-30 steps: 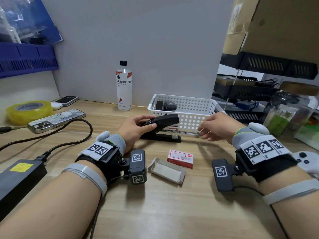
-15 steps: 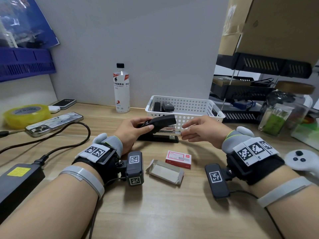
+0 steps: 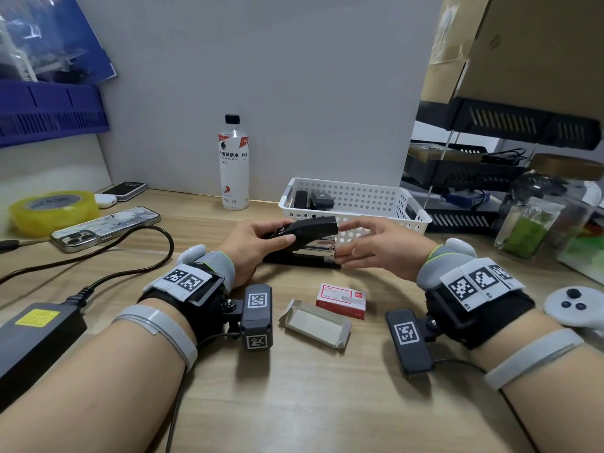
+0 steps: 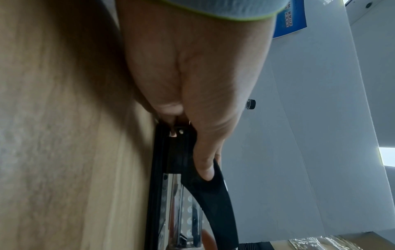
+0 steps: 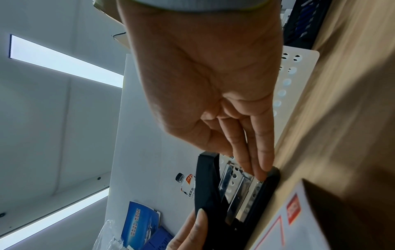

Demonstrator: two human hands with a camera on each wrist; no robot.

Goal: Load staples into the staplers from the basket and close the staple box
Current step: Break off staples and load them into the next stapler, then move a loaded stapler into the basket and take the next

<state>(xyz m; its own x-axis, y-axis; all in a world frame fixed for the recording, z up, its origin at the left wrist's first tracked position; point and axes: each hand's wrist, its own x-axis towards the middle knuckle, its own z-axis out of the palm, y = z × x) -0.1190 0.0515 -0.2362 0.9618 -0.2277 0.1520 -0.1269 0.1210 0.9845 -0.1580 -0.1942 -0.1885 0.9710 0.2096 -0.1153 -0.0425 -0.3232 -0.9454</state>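
Right hand (image 3: 382,251) has moved left; straight fingers (image 5: 259,170) now touch black plastic-and-steel stapler (image 3: 307,241), mid-desk near white perforated basket (image 3: 356,204). Left hand (image 3: 258,243) grips lid up; loading prob. underway.

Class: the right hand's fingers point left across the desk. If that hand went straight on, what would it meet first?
The open stapler; the right hand already seems to touch its front end.

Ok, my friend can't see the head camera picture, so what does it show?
A left hand holds a black stapler open on a wooden desk while the right hand reaches its front. A red staple box lies nearer, a white basket behind.
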